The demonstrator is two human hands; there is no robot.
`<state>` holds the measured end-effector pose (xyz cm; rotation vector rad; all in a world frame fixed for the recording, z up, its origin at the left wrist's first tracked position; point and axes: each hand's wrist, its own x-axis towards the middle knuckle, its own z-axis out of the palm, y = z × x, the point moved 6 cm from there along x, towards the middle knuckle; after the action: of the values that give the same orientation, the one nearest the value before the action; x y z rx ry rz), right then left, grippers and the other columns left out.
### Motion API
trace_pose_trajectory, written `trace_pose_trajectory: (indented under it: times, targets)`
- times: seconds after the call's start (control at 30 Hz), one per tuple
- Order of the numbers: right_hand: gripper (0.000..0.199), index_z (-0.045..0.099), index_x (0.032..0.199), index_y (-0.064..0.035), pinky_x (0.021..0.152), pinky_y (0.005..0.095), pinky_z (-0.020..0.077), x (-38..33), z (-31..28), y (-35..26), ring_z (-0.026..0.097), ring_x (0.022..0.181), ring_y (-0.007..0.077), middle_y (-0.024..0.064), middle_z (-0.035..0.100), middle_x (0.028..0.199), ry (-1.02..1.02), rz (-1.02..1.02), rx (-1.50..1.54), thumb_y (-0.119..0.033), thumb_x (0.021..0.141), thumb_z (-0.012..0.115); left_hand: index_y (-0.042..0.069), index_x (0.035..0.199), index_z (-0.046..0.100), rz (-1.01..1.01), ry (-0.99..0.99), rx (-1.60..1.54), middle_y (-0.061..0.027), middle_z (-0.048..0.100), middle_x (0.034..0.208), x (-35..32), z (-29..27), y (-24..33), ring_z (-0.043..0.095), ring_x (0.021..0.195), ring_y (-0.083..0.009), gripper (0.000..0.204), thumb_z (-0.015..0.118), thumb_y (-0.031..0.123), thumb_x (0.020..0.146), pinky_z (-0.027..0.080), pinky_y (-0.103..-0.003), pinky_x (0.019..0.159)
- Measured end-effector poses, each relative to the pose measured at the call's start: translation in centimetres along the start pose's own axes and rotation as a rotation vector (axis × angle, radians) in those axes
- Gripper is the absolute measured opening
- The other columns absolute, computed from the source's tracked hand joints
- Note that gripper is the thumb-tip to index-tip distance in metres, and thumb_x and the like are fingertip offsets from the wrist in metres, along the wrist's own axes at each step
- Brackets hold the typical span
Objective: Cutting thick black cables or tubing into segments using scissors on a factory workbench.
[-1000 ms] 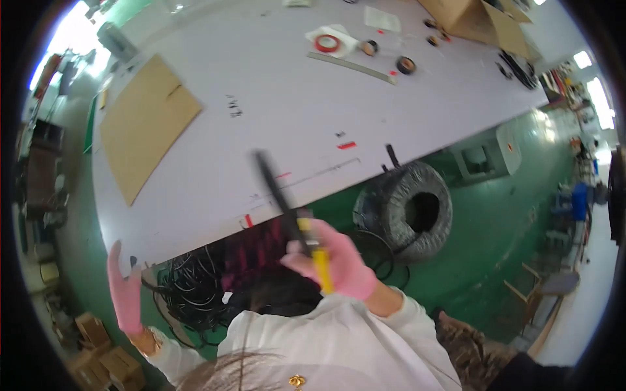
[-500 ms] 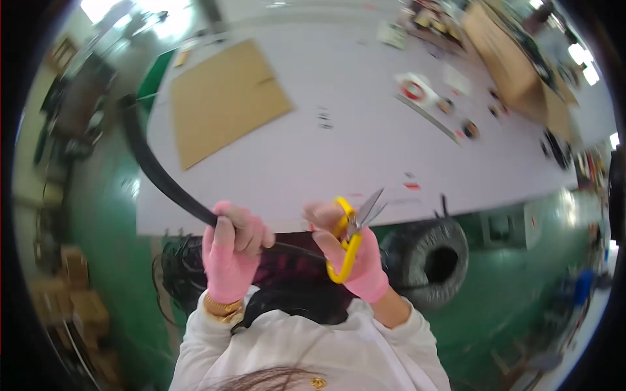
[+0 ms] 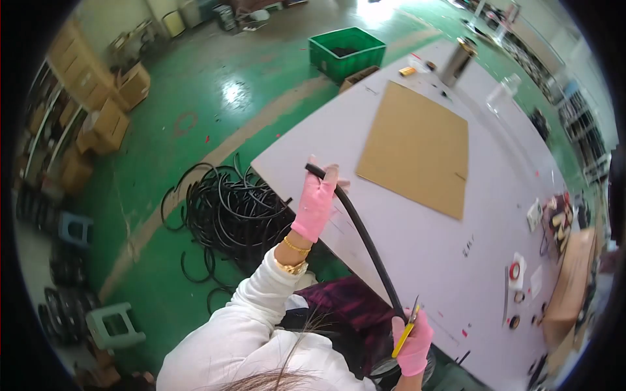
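Observation:
My left hand [image 3: 317, 203], in a pink and white glove, grips a long black rubber strip [image 3: 365, 238] close to its far end, over the table's left edge. The strip bows down to the right toward my right hand [image 3: 415, 348], gloved alike, which holds yellow-handled scissors [image 3: 405, 337] with the blades pointing up and away from me. The strip's near end meets the fingers of that hand; whether they also pinch it is hidden.
A brown cardboard sheet [image 3: 417, 151] lies on the pale table [image 3: 417, 260]. Many black strips are heaped on the floor [image 3: 228, 212] left of it. A green crate [image 3: 331, 64] stands beyond. Tape [image 3: 515, 271], a metal flask [image 3: 458, 64] and a cardboard box [image 3: 568, 287] sit on the tabletop.
My view has swung left. My left hand has slid to the strip's far end, reaching outward, while my right hand keeps the scissors near my body. The hands are farther apart.

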<state>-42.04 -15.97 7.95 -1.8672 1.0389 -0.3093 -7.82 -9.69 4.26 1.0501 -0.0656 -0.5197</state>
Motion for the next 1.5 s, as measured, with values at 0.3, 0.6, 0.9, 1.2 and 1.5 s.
trace_pose_trajectory:
  times: [0.3, 0.6, 0.9, 1.2, 1.5]
  targets:
    - [0.016, 0.055, 0.089, -0.0004, 0.054, 0.0242, 0.0383, 4.3, 6.4, -3.3, 0.044, 0.058, 0.0071, -0.0006, 0.049, 0.063, -0.024, -0.181, -0.106, -0.011, 0.088, 0.067, 0.008, 0.104, 0.065, 0.738, -0.245, 1.450, -0.0110, 0.059, 0.109, 1.2, 0.0, -0.1, 0.054, 0.101, -0.0299, 0.037, 0.072, 0.033, 0.078, 0.040, -0.044, 0.093]
    - [0.020, 0.058, 0.095, 0.0032, 0.055, 0.0260, 0.0430, 6.5, 7.5, -5.3, 0.048, 0.057, 0.0120, 0.0060, 0.051, 0.063, -0.091, -0.365, -0.172, -0.009, 0.084, 0.069, 0.014, 0.051, 0.056, 0.916, -0.170, 1.571, -0.0010, 0.053, 0.062, 6.4, -5.4, 4.6, 0.054, 0.068, -0.0225, 0.041, 0.067, 0.041, 0.081, 0.041, -0.037, 0.071]
    - [0.017, 0.058, 0.091, 0.0018, 0.053, 0.0275, 0.0417, 8.7, 9.5, -6.3, 0.045, 0.052, 0.0161, 0.0090, 0.051, 0.061, -0.131, -0.393, -0.272, -0.009, 0.082, 0.068, 0.015, 0.063, 0.067, 0.706, -0.330, 1.685, -0.0016, 0.062, 0.072, 6.5, -2.7, 1.6, 0.058, 0.080, -0.0217, 0.048, 0.051, 0.051, 0.089, 0.041, -0.038, 0.075]
    - [0.017, 0.058, 0.089, -0.0007, 0.056, 0.0293, 0.0452, 9.0, 10.2, -5.5, 0.055, 0.055, 0.0163, 0.0087, 0.055, 0.062, -0.226, -0.310, -0.336, -0.010, 0.081, 0.069, 0.014, 0.056, 0.064, 0.734, -0.429, 1.636, -0.0010, 0.059, 0.064, 8.2, -5.0, 3.9, 0.057, 0.075, -0.0213, 0.055, 0.049, 0.053, 0.092, 0.041, -0.037, 0.077]
    - [0.014, 0.058, 0.091, 0.0015, 0.058, 0.0264, 0.0452, 9.7, 9.9, -4.9, 0.054, 0.061, 0.0102, 0.0023, 0.059, 0.068, -0.219, -0.239, -0.227, -0.008, 0.084, 0.065, 0.013, 0.055, 0.063, 0.720, -0.422, 1.646, -0.0013, 0.057, 0.060, 8.6, -5.8, 4.1, 0.057, 0.074, -0.0214, 0.055, 0.050, 0.052, 0.092, 0.040, -0.037, 0.076]
